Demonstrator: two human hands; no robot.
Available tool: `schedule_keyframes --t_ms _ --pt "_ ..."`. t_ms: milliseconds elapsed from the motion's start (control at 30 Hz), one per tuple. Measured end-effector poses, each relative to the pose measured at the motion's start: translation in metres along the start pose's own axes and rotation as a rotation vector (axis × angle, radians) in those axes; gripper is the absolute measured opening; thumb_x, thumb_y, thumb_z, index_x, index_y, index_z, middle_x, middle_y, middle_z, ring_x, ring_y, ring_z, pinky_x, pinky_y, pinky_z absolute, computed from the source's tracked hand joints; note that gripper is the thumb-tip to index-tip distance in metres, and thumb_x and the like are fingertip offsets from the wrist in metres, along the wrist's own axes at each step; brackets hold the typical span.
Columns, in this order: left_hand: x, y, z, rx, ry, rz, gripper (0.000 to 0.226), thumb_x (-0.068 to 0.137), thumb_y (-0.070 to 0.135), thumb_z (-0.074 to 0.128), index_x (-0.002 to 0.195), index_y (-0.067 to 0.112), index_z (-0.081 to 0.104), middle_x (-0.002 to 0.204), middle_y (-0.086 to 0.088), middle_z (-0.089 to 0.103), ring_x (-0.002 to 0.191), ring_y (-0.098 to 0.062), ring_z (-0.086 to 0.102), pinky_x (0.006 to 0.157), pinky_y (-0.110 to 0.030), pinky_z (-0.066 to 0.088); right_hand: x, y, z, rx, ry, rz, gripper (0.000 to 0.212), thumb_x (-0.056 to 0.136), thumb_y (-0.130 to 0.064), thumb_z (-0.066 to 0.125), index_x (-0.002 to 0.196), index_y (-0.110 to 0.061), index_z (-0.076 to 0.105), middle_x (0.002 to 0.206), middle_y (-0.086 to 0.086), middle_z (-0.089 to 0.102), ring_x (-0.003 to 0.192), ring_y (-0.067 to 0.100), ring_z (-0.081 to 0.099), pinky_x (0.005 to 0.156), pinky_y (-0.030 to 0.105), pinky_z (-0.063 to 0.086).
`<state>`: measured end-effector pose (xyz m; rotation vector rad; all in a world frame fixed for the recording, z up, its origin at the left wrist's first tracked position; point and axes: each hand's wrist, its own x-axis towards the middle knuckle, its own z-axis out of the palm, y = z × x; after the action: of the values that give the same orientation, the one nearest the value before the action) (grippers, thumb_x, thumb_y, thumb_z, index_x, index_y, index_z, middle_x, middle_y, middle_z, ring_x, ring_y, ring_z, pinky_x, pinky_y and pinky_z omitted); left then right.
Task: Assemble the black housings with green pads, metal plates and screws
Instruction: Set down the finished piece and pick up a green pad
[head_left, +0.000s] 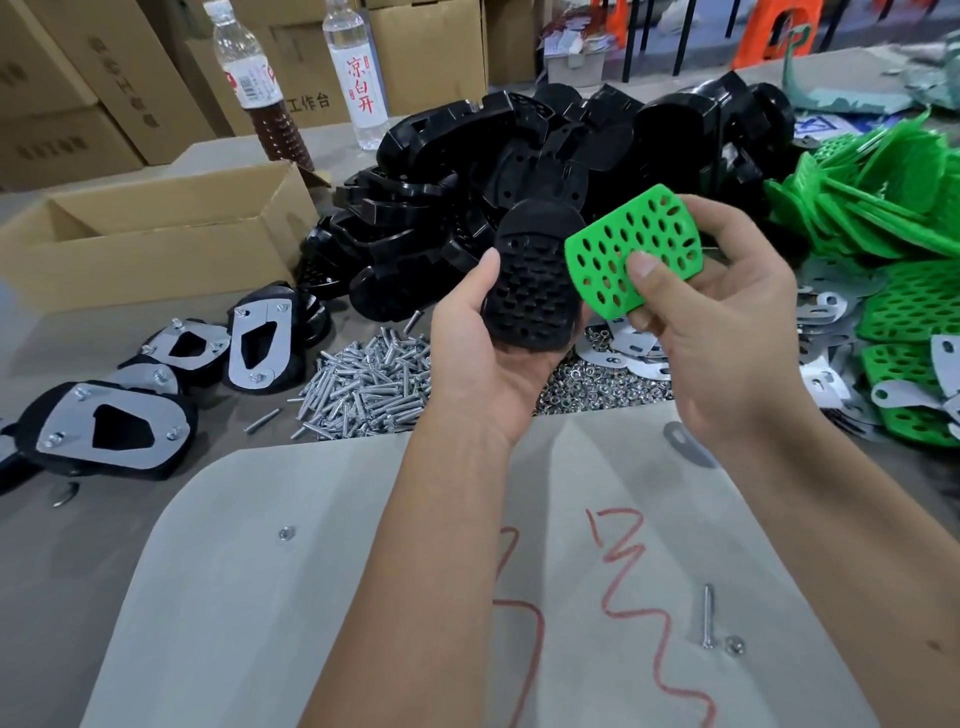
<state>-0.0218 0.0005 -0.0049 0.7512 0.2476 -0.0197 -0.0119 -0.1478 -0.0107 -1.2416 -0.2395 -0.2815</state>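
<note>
Housing (530, 291), black and studded, cradled in the left hand (483, 358), thumb curled on its edge. Right hand (727, 322) pinches a perforated green pad (634, 249), tilted just beside the housing's right edge.

The grey surface (78, 561) holds many things. A pale board (291, 623) with red scribbles lies at the near edge, with one screw (707, 616) and a nut (734, 646) on it. Behind it lie a pile of screws (363, 384), a pile of nuts (597, 389), black housings (545, 150), green pads (883, 208), metal plates (821, 322), finished pieces (111, 428), a cardboard box (156, 244) and two bottles (358, 73).
</note>
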Motion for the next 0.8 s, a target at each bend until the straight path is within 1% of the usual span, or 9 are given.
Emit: schedule_keyframes --t_ms 100,167,267,333,400,500,667,733,800 --pt "0.0002 -0.0002 -0.0014 0.058 0.015 0.005 0.045 0.103 0.036 0.052 0.131 0.004 0.068 0.125 -0.018 0.074 0.110 -0.033 0.072 0.088 -0.042 0.061 -0.0019 0.0033 0.0034 -0.013 -0.053 -0.013 0.035 0.095 0.000 0.070 0.124 -0.020 0.067 0.096 0.004 0.077 0.076 0.024 0.063 0.059 0.026 0.050" --pt "-0.0005 -0.0006 -0.0017 0.077 0.015 0.006 0.043 0.104 0.036 0.051 0.128 0.005 0.070 0.123 -0.017 0.075 0.109 -0.032 0.072 0.093 -0.043 0.059 -0.0021 0.0036 0.0041 -0.014 -0.069 -0.006 0.037 0.095 0.000 0.070 0.127 -0.019 0.067 0.096 0.003 0.078 0.076 0.026 0.061 0.060 0.027 0.051" --pt "-0.0005 -0.0005 -0.0019 0.109 0.001 0.002 0.041 0.105 0.036 0.050 0.124 0.007 0.071 0.119 -0.015 0.076 0.102 -0.029 0.075 0.087 -0.041 0.061 -0.0028 0.0035 0.0041 -0.026 -0.079 0.001 0.038 0.096 -0.001 0.069 0.129 -0.019 0.067 0.098 0.006 0.078 0.075 0.028 0.062 0.061 0.027 0.052" --pt "0.0003 -0.0003 -0.0020 0.157 -0.006 0.000 0.043 0.105 0.037 0.047 0.123 0.007 0.071 0.117 -0.015 0.077 0.099 -0.029 0.076 0.081 -0.042 0.063 -0.0038 0.0032 0.0046 -0.038 -0.088 -0.005 0.039 0.095 0.001 0.069 0.128 -0.019 0.067 0.097 0.006 0.079 0.077 0.023 0.065 0.061 0.025 0.052" --pt "0.0010 -0.0009 -0.0023 0.220 -0.007 0.002 0.045 0.105 0.038 0.046 0.125 0.005 0.070 0.117 -0.016 0.077 0.104 -0.032 0.074 0.089 -0.049 0.063 -0.0043 0.0028 0.0049 -0.059 -0.094 -0.019 0.039 0.095 0.004 0.069 0.127 -0.017 0.068 0.096 0.004 0.078 0.077 0.017 0.067 0.060 0.023 0.052" --pt "0.0013 -0.0027 -0.0028 0.273 -0.013 -0.006 0.045 0.106 0.036 0.044 0.123 0.003 0.070 0.116 -0.018 0.077 0.110 -0.036 0.073 0.097 -0.057 0.059 -0.0042 0.0017 0.0042 -0.078 -0.078 -0.041 0.045 0.094 0.006 0.068 0.134 -0.014 0.063 0.095 0.001 0.079 0.072 0.010 0.067 0.059 0.020 0.052" --pt "0.0004 -0.0040 -0.0018 0.279 -0.041 -0.033 0.044 0.107 0.036 0.043 0.114 0.003 0.072 0.111 -0.019 0.077 0.098 -0.032 0.075 0.094 -0.054 0.061 -0.0049 0.0018 0.0037 -0.106 -0.080 -0.059 0.047 0.094 0.010 0.067 0.136 -0.010 0.063 0.094 -0.005 0.078 0.072 0.004 0.067 0.063 0.017 0.053" --pt "-0.0003 -0.0041 -0.0009 0.280 -0.047 -0.037 0.045 0.108 0.036 0.043 0.115 0.002 0.071 0.112 -0.020 0.077 0.099 -0.034 0.075 0.095 -0.055 0.060 -0.0046 0.0016 0.0039 -0.107 -0.081 -0.073 0.046 0.094 0.010 0.067 0.135 -0.010 0.063 0.095 -0.003 0.078 0.074 0.006 0.068 0.064 0.018 0.053" --pt "-0.0016 -0.0032 0.0003 0.274 -0.048 -0.043 0.046 0.108 0.034 0.042 0.119 0.000 0.069 0.115 -0.022 0.076 0.106 -0.040 0.074 0.094 -0.053 0.061 -0.0029 0.0014 0.0030 -0.115 -0.043 -0.099 0.044 0.094 0.007 0.068 0.133 -0.010 0.060 0.096 0.003 0.078 0.074 0.011 0.069 0.063 0.021 0.054"
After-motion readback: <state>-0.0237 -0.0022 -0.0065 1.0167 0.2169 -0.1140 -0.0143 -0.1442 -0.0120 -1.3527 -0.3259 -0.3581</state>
